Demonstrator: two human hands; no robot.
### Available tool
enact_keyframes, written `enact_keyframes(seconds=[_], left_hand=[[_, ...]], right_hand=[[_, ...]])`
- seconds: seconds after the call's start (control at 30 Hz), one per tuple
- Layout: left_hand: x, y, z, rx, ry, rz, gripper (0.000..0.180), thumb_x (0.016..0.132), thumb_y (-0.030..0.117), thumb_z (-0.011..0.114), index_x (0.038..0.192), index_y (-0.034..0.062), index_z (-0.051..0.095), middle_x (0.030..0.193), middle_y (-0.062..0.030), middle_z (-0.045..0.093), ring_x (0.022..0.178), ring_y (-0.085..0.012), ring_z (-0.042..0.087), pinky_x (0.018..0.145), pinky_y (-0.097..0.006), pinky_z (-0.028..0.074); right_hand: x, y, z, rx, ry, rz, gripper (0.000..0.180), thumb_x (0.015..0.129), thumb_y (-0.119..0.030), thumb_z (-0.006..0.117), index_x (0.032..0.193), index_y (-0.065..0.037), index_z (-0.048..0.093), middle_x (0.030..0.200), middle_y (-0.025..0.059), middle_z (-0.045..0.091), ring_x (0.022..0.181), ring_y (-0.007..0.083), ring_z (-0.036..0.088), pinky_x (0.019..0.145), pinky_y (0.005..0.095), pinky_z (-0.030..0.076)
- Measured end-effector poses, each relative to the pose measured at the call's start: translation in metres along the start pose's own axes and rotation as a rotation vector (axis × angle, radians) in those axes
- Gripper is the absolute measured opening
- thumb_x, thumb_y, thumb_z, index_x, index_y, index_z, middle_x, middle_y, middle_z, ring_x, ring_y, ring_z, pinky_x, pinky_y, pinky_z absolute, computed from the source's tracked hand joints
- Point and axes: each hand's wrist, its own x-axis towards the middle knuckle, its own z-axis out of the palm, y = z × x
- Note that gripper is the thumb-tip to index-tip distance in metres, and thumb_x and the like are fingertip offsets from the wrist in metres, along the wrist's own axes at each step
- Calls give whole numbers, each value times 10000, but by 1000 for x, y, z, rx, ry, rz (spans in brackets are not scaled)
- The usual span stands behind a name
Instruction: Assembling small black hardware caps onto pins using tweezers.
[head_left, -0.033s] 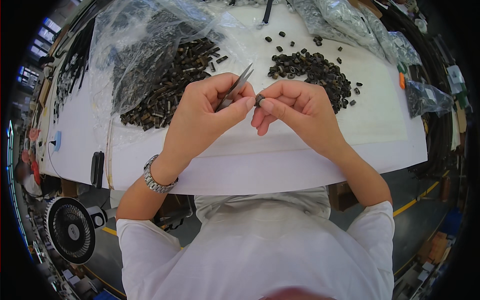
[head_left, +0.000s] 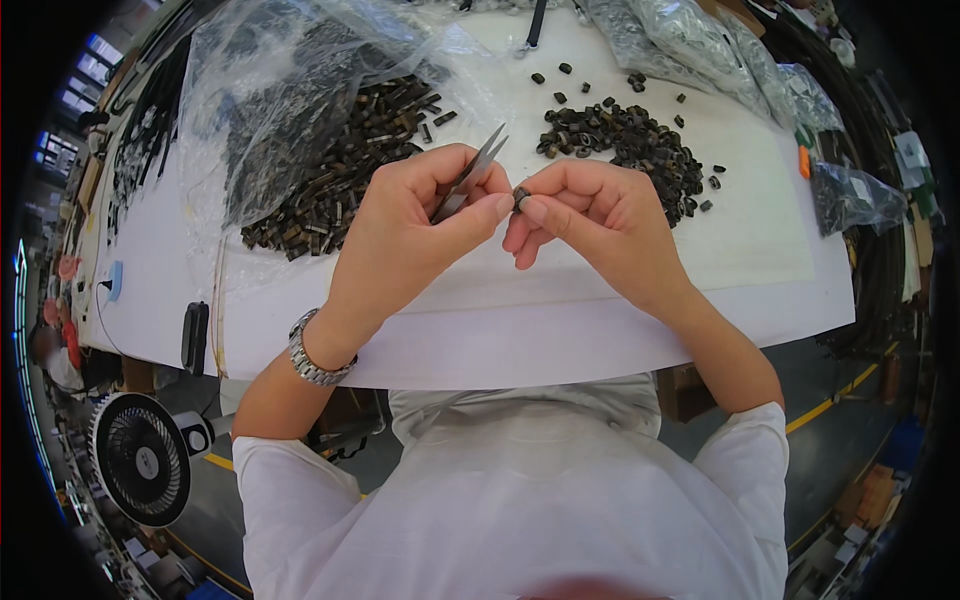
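My left hand [head_left: 420, 220] is closed around a silver tool with two slim pointed blades [head_left: 472, 178], like small snips or tweezers; its points stick up past my fingers, slightly apart. Its handle end is hidden in the palm. My right hand [head_left: 600, 220] pinches a small dark ring-like piece [head_left: 520, 198] between thumb and forefinger. The left thumb and forefinger meet that piece from the other side. Beyond my left hand spreads a heap of dark short tube-like pieces [head_left: 330, 185]. Past my right hand lies a smaller pile of dark short pieces [head_left: 630, 135].
Clear plastic sheeting [head_left: 290, 80] partly covers the left heap. Filled plastic bags [head_left: 690, 50] line the back right of the white table [head_left: 600, 340]. A black case-like object [head_left: 195, 338] rests near the front left edge. A fan [head_left: 140, 460] stands at lower left.
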Motion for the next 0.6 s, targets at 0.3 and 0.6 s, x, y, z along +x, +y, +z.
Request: enact_keyframes(seconds=[0.3,0.6], left_hand=[[-7,-1,21,354,231,201,75,932,22,733,1001,5,710,810,34,636,641,-5,474,564,-204,372],[-5,-4,16,398,258,354,111,886,2,746,972,11,677,816,-53,683,639,-73,607,522,-232,453]], right_hand=[[-4,6,19,-320,168,-164,115,1054,-28,631,1087,59,698,917,98,778,831,139,768,763,261,592],[6,13,3,-107,108,-145,133,1065,-64,644,1098,57,690,947,119,785,841,186,787,784,280,603]])
